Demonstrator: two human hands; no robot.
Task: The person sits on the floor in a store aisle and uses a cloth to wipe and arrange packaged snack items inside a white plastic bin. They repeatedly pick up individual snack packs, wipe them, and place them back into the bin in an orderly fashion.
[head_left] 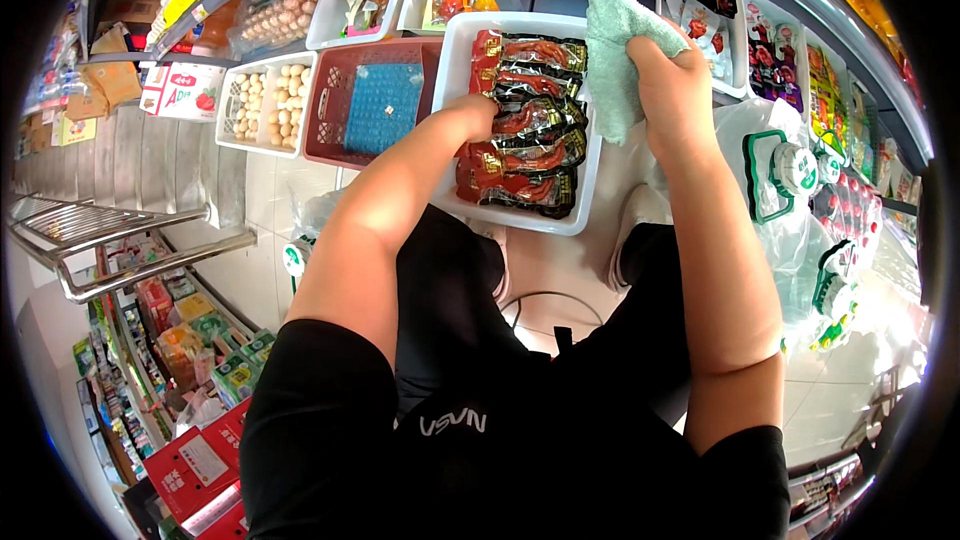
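A white plastic tray (pixel 592 172) stands in front of me, tilted slightly, with a row of red and black sealed packets of what looks like dark braised meat (pixel 530 156). My left hand (pixel 472 120) reaches over the tray's left rim, fingers curled at the left ends of the packets; the fingertips are mostly hidden, but they seem to grip one packet. My right hand (pixel 668 75) is closed on a pale green cloth (pixel 618 60), which hangs beside the tray's right rim, over its upper right corner.
Left of the tray are a red-brown basket (pixel 318 130) with blue lining and a white basket of eggs (pixel 262 105). More trays of packets (pixel 362 0) sit on the shelf behind. Large clear bottles with green handles (pixel 795 168) stand at right; a metal rail (pixel 140 250) is at left.
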